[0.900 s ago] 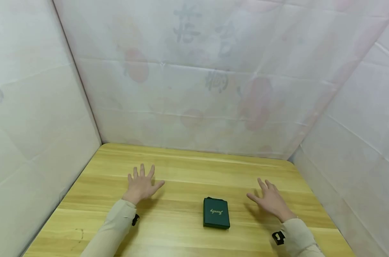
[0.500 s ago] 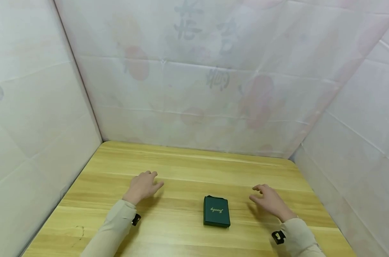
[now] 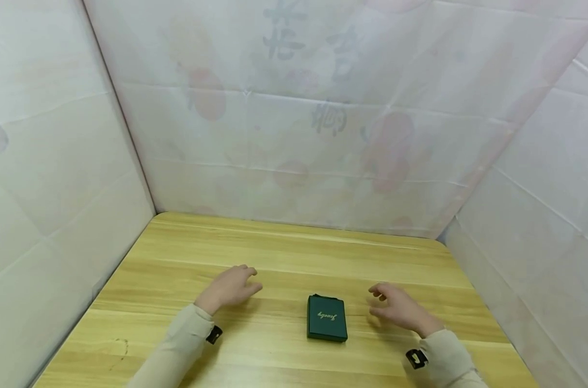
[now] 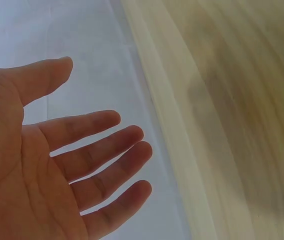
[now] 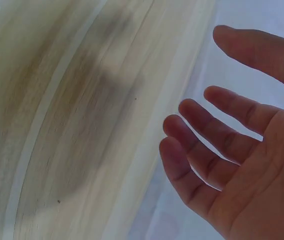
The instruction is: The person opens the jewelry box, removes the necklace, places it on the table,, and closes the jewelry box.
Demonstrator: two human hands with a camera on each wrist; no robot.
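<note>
A dark green box (image 3: 326,319) with gold lettering reading "Jewelry" lies flat on the wooden table (image 3: 255,355), a dark ribbon tab showing at its far edge. To its left, my left hand (image 3: 229,288) hovers over the wood with relaxed, slightly bent fingers and holds nothing. On the other side, nearer the box, my right hand (image 3: 399,308) is held with loosely curved fingers and thumb apart. Both palms appear bare in the wrist views, the left palm (image 4: 27,170) and the right palm (image 5: 267,185) each with fingers spread.
Whitish printed cloth walls enclose the table: a back wall (image 3: 294,134), a left wall (image 3: 56,161) and a right wall (image 3: 541,215). Faint dark marks (image 3: 121,350) show on the wood at the front left. Black straps circle both wrists.
Both hands have moved inward toward the box, the left one to the right and the right one slightly to the left. Their fingers went from widely spread to loosely bent. The box stays put.
</note>
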